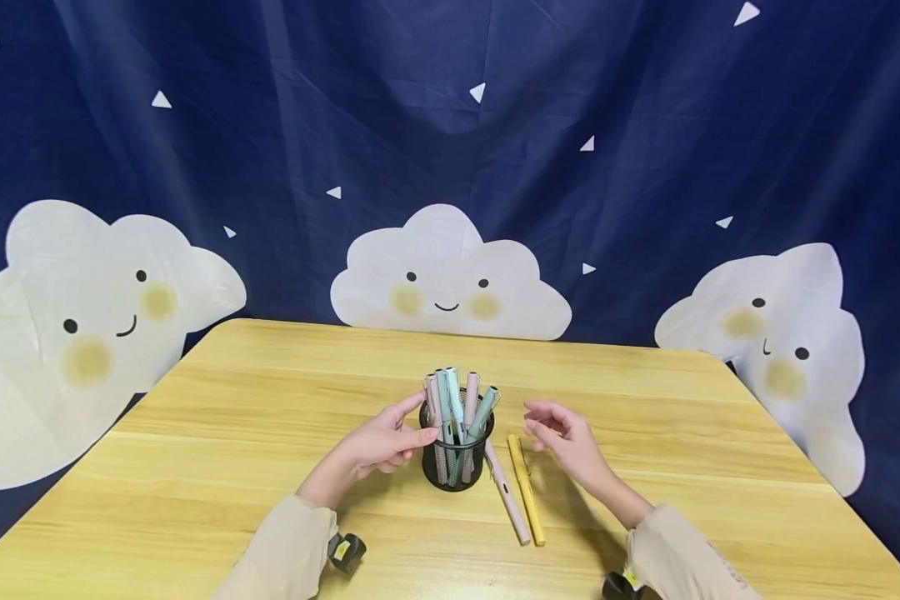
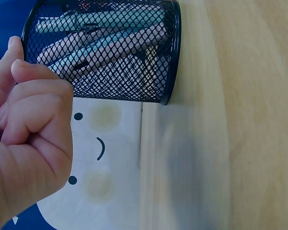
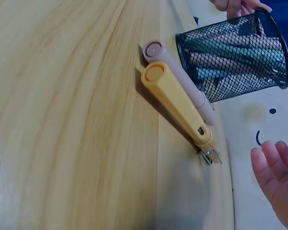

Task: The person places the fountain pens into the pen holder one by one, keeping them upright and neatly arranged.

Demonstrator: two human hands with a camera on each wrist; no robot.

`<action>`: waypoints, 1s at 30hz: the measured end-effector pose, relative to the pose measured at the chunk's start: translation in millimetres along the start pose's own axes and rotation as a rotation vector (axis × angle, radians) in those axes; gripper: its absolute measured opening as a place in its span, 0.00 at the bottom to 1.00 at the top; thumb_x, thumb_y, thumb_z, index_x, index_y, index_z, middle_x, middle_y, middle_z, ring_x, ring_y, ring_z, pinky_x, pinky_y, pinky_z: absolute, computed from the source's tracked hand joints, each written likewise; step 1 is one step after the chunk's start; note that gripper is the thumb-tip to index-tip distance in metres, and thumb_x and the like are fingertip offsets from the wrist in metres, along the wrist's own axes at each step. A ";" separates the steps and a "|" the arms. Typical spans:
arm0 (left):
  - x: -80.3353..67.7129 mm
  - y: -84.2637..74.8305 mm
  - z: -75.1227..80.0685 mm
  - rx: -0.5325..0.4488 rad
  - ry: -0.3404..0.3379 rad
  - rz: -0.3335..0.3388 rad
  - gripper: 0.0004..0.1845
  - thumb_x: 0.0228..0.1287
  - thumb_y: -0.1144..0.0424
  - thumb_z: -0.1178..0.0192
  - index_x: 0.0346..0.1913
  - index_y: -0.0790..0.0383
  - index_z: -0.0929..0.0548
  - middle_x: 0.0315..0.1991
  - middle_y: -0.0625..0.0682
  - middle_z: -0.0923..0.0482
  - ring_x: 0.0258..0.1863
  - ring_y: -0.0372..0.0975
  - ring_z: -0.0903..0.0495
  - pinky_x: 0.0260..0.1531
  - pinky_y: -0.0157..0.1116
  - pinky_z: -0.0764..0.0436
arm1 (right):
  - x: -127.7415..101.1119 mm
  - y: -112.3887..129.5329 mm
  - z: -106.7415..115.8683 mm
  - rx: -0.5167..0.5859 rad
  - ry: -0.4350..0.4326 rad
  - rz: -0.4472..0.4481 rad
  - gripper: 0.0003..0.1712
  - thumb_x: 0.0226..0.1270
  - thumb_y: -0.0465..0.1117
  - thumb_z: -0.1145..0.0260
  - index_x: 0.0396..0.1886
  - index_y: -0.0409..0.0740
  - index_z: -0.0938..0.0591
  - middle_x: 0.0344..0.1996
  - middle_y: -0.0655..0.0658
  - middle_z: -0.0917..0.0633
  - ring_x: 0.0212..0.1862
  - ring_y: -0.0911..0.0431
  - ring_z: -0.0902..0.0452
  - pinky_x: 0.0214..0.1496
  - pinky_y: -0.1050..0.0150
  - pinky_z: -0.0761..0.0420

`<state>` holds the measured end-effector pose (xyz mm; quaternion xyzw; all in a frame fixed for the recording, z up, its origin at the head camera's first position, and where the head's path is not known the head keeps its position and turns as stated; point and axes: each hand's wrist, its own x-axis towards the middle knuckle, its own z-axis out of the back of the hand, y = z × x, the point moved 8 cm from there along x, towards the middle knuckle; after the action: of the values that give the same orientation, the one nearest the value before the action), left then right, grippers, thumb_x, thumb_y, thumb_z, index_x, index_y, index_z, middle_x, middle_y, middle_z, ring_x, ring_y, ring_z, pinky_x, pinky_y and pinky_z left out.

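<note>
Pale wooden table, grain running across, corners rounded, set before a navy cloth backdrop printed with smiling white clouds and small white triangles. Black mesh pen holder upright near the table's middle, filled with pink and pale green pens leaning against its rim. Left hand at the holder's left side, forefinger stretched toward the pens, thumb tip against the rim, remaining fingers curled in toward the palm; from the left wrist view, knuckles folded close beside the mesh, no pen held. Right hand hovering to the right of the holder, fingers spread and relaxed, gripping nothing, apart from the mesh. Pink pen and yellow pen flat on the wood just right of the holder, side by side and touching, the yellow one with a metal clip, both between the holder and the right wrist. Beige sleeves at both forearms.
</note>
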<state>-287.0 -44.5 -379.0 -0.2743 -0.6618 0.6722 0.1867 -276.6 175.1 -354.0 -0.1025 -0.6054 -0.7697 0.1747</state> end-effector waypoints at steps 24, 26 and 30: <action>-0.3 0.2 0.0 0.005 0.001 0.003 0.41 0.60 0.60 0.43 0.70 0.53 0.56 0.10 0.45 0.38 0.08 0.31 0.48 0.08 0.26 0.50 | -11.6 -16.0 -10.6 -0.108 0.335 -0.085 0.24 0.60 0.28 0.43 0.53 0.18 0.35 0.29 0.34 0.24 0.25 0.53 0.26 0.20 0.62 0.23; -0.2 0.3 -0.1 0.005 0.004 -0.001 0.42 0.60 0.60 0.42 0.70 0.53 0.56 0.10 0.45 0.38 0.07 0.31 0.48 0.08 0.26 0.50 | -12.1 -18.8 -11.5 -0.122 0.355 -0.104 0.25 0.60 0.29 0.42 0.54 0.19 0.36 0.29 0.35 0.23 0.24 0.54 0.27 0.20 0.62 0.23; 0.4 0.8 0.0 0.005 0.006 -0.004 0.41 0.60 0.60 0.42 0.70 0.53 0.56 0.10 0.45 0.38 0.07 0.32 0.48 0.08 0.26 0.50 | -13.1 -24.4 -12.9 -0.162 0.389 -0.150 0.28 0.59 0.31 0.41 0.57 0.22 0.37 0.26 0.38 0.23 0.20 0.55 0.28 0.16 0.63 0.24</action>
<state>-287.3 -44.3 -379.8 -0.2745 -0.6603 0.6725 0.1908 -273.5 169.5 -383.8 0.0794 -0.5023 -0.8320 0.2217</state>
